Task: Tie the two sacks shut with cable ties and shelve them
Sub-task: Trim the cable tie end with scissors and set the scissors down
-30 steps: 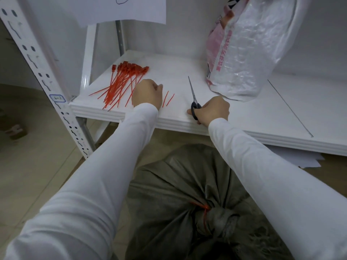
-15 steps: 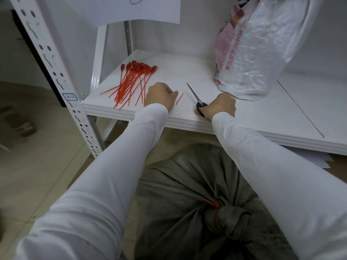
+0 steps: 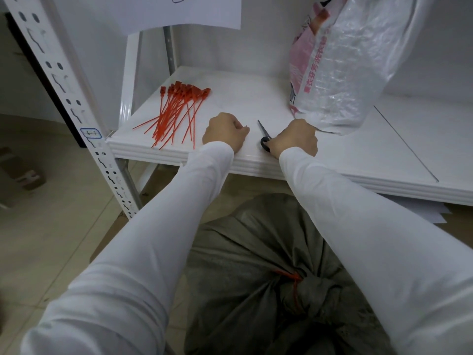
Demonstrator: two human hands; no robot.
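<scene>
A second ago two short red offcuts lay bare on the white metal shelf board (image 3: 256,98) just right of the left hand (image 3: 225,133). That hand has since slid over them, and now its fingers are curled down over a short red offcut (image 3: 246,127), with only the tip poking out at the fingertips. I cannot make out the second piece. The right hand (image 3: 294,138) has stayed where it was near the front edge, its fingers wrapped round the black loop of the black-handled steel scissors (image 3: 263,137). These lie flat on the board, blades together and pointing away from the person.

The grey-green woven sack (image 3: 243,265) sits on the floor below the shelf, between the two white sleeves. Its neck is bunched and cinched by a red cable tie (image 3: 291,278). The clear-and-pink plastic sack (image 3: 340,65) stands on the shelf, its base just beyond the right hand. Its top is out of view, so I cannot tell whether it is tied.

Left of the left hand, a loose bundle of red cable ties (image 3: 176,111) is fanned out on the board. The perforated white upright post (image 3: 64,93) slants across the left side, a white paper sheet (image 3: 184,11) hangs above, and the sleeves hide much of the floor sack.
</scene>
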